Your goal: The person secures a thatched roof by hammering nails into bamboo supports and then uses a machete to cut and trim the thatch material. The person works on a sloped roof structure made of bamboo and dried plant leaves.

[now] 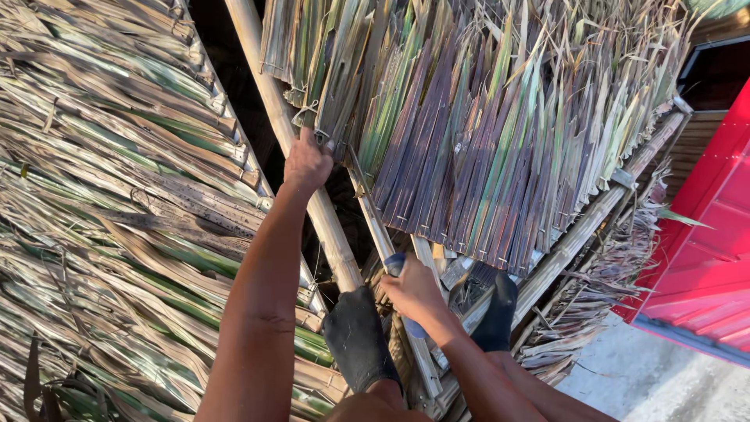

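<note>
Thatch panel [484, 148] of folded green, purple and dry leaf strips lies across the upper middle of the roof frame, its lower edge running down toward the right pole [582, 230]. Left hand [307, 162] is closed in a grip at the panel's lower-left corner, where that corner meets the long bamboo pole [328, 227]; fingers wrap the leaf ends, and I cannot tell whether they also catch the pole. Right hand [414, 289] is curled shut around a blue-handled tool [396, 264], just below the panel's lower edge, near a thin batten [373, 223]. Tool's working end is hidden by the hand. Two feet in dark socks rest on the frame: left foot [358, 336] on the pole, right foot [496, 312] on the battens beside the right wrist. Older layered thatch [117, 195] covers the left side. Red wall [707, 234] stands at the right edge, pale ground [664, 383] below it.
</note>
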